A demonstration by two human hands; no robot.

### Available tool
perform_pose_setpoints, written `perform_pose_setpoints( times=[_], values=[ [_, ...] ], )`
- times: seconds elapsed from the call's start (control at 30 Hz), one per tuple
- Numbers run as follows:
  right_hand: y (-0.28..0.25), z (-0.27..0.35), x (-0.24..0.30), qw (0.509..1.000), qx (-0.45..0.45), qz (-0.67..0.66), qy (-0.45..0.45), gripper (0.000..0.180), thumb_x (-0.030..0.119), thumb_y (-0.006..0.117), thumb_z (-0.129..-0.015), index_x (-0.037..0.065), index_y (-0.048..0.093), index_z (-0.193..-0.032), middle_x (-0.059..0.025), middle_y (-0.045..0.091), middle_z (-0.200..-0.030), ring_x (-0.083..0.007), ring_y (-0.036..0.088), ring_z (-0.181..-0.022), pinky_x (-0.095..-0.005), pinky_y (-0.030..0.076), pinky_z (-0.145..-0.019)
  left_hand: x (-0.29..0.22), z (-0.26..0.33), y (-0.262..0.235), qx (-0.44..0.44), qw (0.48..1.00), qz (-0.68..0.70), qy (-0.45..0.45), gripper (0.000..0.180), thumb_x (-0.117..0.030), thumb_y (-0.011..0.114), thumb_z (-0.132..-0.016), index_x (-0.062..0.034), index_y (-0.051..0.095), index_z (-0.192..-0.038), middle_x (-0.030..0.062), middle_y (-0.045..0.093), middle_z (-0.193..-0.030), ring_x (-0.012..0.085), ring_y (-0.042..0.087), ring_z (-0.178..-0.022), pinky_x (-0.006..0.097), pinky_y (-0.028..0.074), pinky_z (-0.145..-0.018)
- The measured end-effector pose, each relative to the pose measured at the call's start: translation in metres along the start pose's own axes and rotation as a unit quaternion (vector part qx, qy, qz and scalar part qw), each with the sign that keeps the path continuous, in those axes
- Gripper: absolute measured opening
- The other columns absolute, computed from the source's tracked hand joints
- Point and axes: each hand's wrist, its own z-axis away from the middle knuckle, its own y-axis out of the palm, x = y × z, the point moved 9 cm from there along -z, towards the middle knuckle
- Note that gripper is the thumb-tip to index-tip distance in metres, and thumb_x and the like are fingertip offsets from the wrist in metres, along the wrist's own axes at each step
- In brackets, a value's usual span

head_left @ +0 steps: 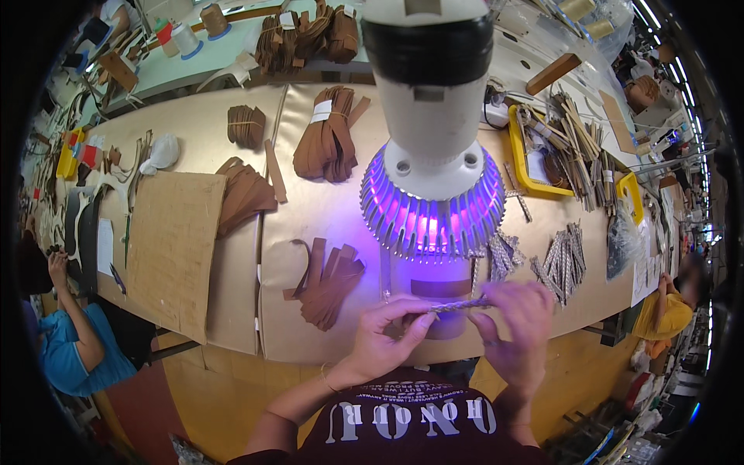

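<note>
A thin grey-brown braided strap lies level below the lamp, close to the table's near edge. My left hand pinches its left end between thumb and fingers. At the strap's right end is my right hand, slightly blurred. Its fingers are bent at the strap and its thumb stands apart below, so it looks open there. Under the purple light, a brown strip lies on the table just beyond the strap. The lamp, white with a finned metal rim, hangs over this spot and hides part of the table.
Brown strip bundles lie left of the lamp, and a cardboard sheet lies farther left. Braided pieces are spread at the right. Behind them stands a yellow tray. People sit at both sides, one in a blue shirt.
</note>
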Motion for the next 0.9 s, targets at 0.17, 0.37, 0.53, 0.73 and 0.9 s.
perform_pose_setpoints(
  times=[0.17, 0.37, 0.53, 0.73, 0.9],
  values=[
    [0.031, -0.006, -0.009, 0.994, 0.093, -0.013, 0.059, 0.006, 0.01, 0.065, -0.089, 0.007, 0.062, -0.093, -0.0032, 0.064, -0.08, -0.0195, 0.061, -0.078, -0.0402, 0.038, -0.091, 0.009, -0.002, -0.024, -0.094, 0.988, -0.124, 0.016, 0.027, -0.014, 0.075, -0.085, -0.0014, 0.071, -0.109, 0.0085, 0.066, -0.106, 0.0133, 0.059, -0.081, 0.026, 0.046, -0.069],
    [0.026, -0.008, -0.026, 0.993, 0.027, -0.025, 0.109, 0.005, 0.01, 0.064, -0.091, 0.007, 0.06, -0.092, -0.0038, 0.061, -0.079, -0.0212, 0.059, -0.076, -0.0432, 0.035, -0.095, 0.024, 0.0, -0.017, -0.135, 0.966, -0.221, 0.016, 0.03, -0.011, 0.078, -0.08, -0.0025, 0.071, -0.109, 0.0104, 0.061, -0.116, 0.0175, 0.06, -0.086, 0.029, 0.048, -0.078],
    [0.028, -0.01, -0.019, 0.992, 0.048, -0.083, 0.077, 0.008, 0.012, 0.069, -0.087, 0.007, 0.063, -0.088, -0.0035, 0.06, -0.079, -0.0221, 0.058, -0.074, -0.0406, 0.036, -0.09, 0.023, 0.0, -0.02, -0.136, 0.974, -0.177, 0.024, 0.021, -0.004, 0.078, -0.079, -0.0023, 0.071, -0.098, 0.0113, 0.066, -0.11, 0.0164, 0.063, -0.097, 0.028, 0.048, -0.083],
    [0.053, -0.016, 0.002, 0.983, 0.137, -0.12, 0.017, 0.014, 0.02, 0.071, -0.086, 0.008, 0.066, -0.084, -0.0041, 0.061, -0.075, -0.0237, 0.058, -0.072, -0.0371, 0.038, -0.076, 0.039, 0.0, -0.012, -0.084, 0.989, 0.11, -0.057, 0.026, 0.006, 0.066, -0.086, 0.0039, 0.06, -0.111, 0.0112, 0.068, -0.107, 0.014, 0.065, -0.097, 0.026, 0.05, -0.087],
    [0.069, -0.026, 0.001, 0.976, 0.185, -0.108, 0.018, 0.016, 0.023, 0.068, -0.087, 0.007, 0.068, -0.084, -0.006, 0.064, -0.075, -0.0247, 0.059, -0.071, -0.0371, 0.038, -0.072, 0.047, -0.002, -0.014, -0.102, 0.962, 0.222, -0.124, 0.038, 0.005, 0.061, -0.091, 0.0041, 0.047, -0.126, 0.0162, 0.068, -0.113, 0.0158, 0.066, -0.1, 0.027, 0.052, -0.09]
  ],
)
